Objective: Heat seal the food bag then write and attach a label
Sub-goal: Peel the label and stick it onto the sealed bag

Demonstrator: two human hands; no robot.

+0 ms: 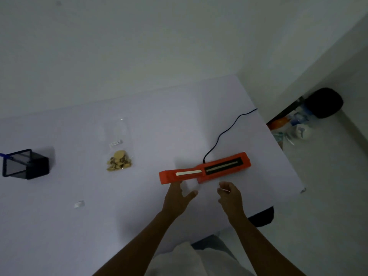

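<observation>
Sealer (205, 169) lies opened flat at my 12 o'clock; food bag (119, 154) rests well apart at 10 o'clock. Left hand (177, 198) is spread, fingertips touching the sealer; right hand (229, 196) loosely curled, empty. I would fetch the bag and lay its mouth flat across the heating strip.

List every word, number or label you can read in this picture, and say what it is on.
None can be read.
Small white label on the clear food bag: dark marks, too blurred to read.
Orange heat sealer: no text visible.
Black pen holder: no text visible.
</observation>
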